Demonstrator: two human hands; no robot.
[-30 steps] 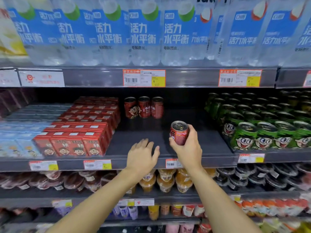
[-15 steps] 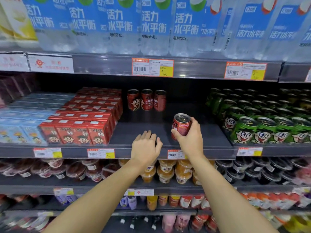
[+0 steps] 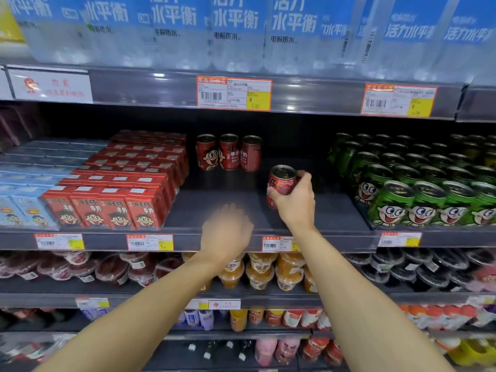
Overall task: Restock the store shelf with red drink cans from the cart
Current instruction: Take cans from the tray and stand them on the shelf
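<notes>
- Our left hand [image 3: 226, 232] (blurred, holding nothing we can see) has curled at the shelf [image 3: 241, 202] edge.
- Three red cans [image 3: 228, 153] wait at 12 o'clock.
- Our right hand [image 3: 294, 200] has carried its gripped red can [image 3: 280, 183] deeper; placement looks close.
- The cart is out of view.

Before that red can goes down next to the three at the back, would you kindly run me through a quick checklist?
1. Grip: right hand wraps the red can: ok.
2. Can tilted, not upright: not ok.
3. Bare shelf beside the three red cans: ok.
4. Clearance from green cans: ok.
5. Left hand blurred at the shelf's front edge, empty: ok.
6. Can dents: cannot tell.
</notes>
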